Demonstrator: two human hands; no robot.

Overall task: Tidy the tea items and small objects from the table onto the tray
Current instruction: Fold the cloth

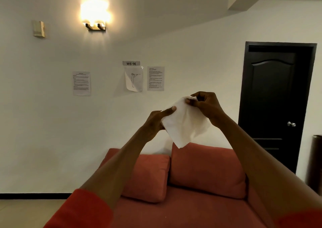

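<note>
White wall and a red sofa [191,184] behind — held up between them, a tissue [184,121], light, limp and easily torn. Left hand [155,123] and right hand [207,105] each pinch an upper edge, the safest hold.

Only readable text I see: "WS 06" on a grey label strip [131,63] on the wall at my 12 o'clock. Printed sheets [155,78] beside it too small to read.

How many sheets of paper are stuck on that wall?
3, plus a small grey WS 06 label: a white printed text sheet on the left, a curling figure-drawing sheet under the label, another white text sheet beside it.
</note>
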